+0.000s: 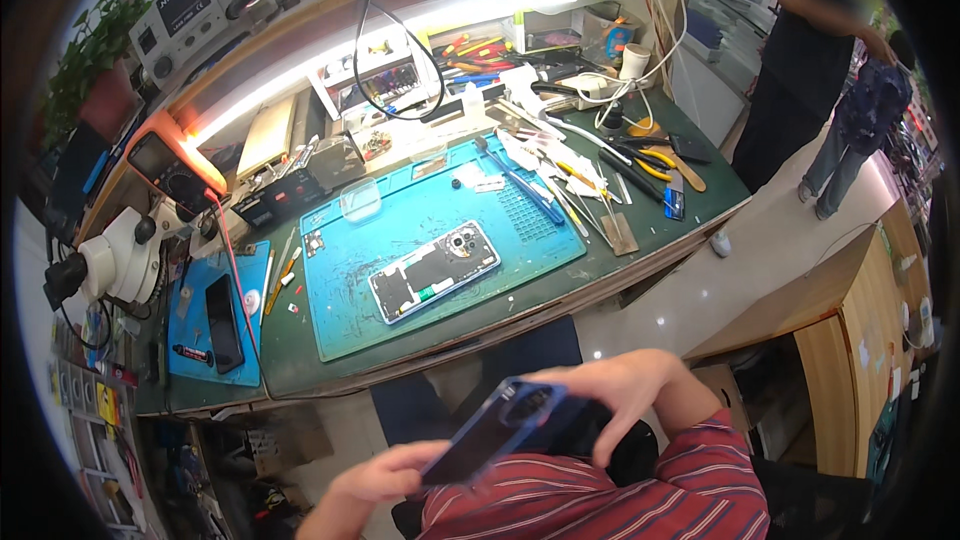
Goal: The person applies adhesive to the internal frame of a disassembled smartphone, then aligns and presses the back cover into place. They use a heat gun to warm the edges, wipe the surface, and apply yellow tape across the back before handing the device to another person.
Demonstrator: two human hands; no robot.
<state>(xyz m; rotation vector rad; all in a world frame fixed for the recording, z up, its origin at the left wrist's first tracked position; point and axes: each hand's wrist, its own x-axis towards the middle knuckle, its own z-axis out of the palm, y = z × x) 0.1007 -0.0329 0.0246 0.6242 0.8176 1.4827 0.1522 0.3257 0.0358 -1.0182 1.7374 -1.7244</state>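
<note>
Over my lap, a dark blue, glossy phone back cover [484, 440] is held tilted, with a round camera ring near its upper end. My left hand [385, 470] grips its lower left end between thumb and fingers. At the upper end, my right hand [630, 390] reaches across with fingers stretched along the edge and the thumb spread away; some fingertips are hidden behind the cover. On the blue repair mat [345, 240] lies a phone without its back [435, 272], showing black inner parts and a round camera cluster.
A blue brush [525, 180], tweezers and pliers [655, 165] crowd the bench's right side. A dark phone [223, 322] lies on a smaller blue mat at left, near a microscope [120, 260] and an orange multimeter [175, 165]. Two people stand beyond the bench at right.
</note>
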